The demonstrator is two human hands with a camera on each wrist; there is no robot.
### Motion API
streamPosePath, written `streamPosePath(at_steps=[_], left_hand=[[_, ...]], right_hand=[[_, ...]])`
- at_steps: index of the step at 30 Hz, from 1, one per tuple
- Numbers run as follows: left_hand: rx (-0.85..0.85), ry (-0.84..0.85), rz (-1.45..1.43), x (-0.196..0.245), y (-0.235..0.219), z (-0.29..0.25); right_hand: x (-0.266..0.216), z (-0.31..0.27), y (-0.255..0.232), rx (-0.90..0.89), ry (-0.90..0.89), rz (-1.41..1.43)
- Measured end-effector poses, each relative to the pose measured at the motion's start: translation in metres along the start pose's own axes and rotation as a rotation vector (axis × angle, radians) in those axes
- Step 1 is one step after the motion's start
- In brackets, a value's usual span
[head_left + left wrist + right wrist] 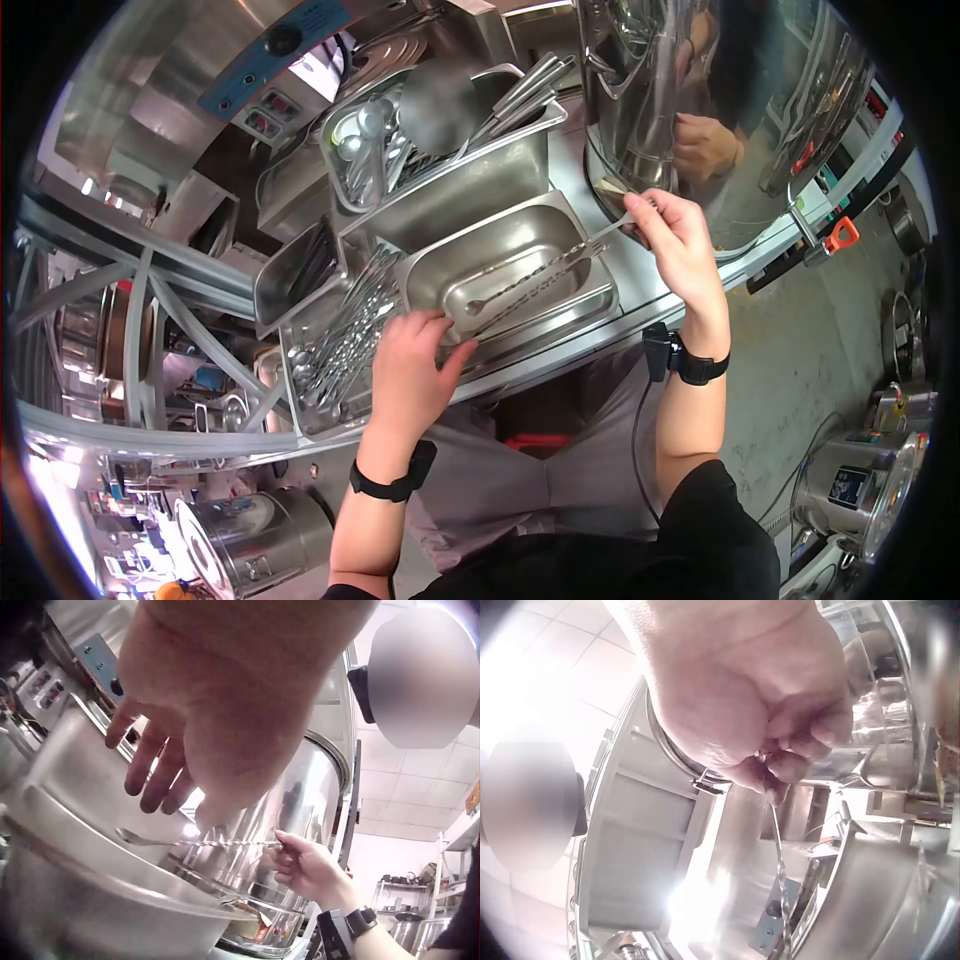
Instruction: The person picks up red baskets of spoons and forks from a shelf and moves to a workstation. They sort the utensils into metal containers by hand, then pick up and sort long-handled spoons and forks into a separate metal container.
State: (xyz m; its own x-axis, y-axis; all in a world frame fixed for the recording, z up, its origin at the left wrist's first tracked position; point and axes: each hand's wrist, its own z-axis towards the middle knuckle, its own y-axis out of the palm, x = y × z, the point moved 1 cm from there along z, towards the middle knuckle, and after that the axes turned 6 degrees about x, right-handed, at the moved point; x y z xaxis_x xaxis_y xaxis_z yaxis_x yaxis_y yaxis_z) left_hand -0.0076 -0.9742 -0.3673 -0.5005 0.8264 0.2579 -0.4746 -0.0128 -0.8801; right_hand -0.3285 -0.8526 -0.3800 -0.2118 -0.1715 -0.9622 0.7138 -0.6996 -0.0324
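My right hand [680, 245] pinches a long bar spoon [545, 266] with a twisted shaft near the end of its handle. The spoon slants over a rectangular steel pan [520, 228], bowl end down and to the left. In the left wrist view the spoon [217, 843] stretches sideways from the pinching fingers above the pan's rim. My left hand [408, 370] holds nothing and hovers by the pan's near left corner, fingers loosely extended. Beside it, a long steel pan holds a heap of similar twisted spoons [345, 335].
Behind stands a deeper pan of ladles and other utensils [375, 150]. A narrow container with dark items [312, 262] sits at the left. To the right rises a large shiny steel vessel [745, 195], with an orange-handled clamp [842, 235] at the counter edge.
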Motion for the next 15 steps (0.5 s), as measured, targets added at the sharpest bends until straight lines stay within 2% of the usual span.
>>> streamPosePath(at_steps=[1, 2, 4, 5, 12, 14, 15], left_hand=[[-0.038, -0.104, -0.063, -0.005, 0.006, -0.011], [-0.029, -0.111, -0.063, -0.007, 0.011, -0.020], [0.110, -0.155, -0.157, -0.004, 0.015, -0.030], [0.097, -0.207, -0.204, -0.007, 0.018, -0.034], [0.154, -0.191, -0.308, -0.023, 0.027, -0.039], [0.148, -0.201, -0.314, -0.020, 0.024, -0.036], [0.169, -0.196, -0.327, -0.020, 0.024, -0.036]], right_hand=[[0.003, -0.002, 0.006, -0.026, -0.016, -0.049], [0.005, -0.003, 0.013, -0.055, -0.037, -0.098], [0.004, -0.006, 0.026, -0.064, -0.043, -0.139], [0.005, -0.005, 0.032, -0.078, -0.044, -0.215], [-0.021, 0.012, 0.061, -0.149, -0.120, -0.549], [-0.030, 0.008, 0.061, 0.000, -0.123, -0.487], [-0.026, 0.007, 0.057, 0.008, -0.102, -0.449]])
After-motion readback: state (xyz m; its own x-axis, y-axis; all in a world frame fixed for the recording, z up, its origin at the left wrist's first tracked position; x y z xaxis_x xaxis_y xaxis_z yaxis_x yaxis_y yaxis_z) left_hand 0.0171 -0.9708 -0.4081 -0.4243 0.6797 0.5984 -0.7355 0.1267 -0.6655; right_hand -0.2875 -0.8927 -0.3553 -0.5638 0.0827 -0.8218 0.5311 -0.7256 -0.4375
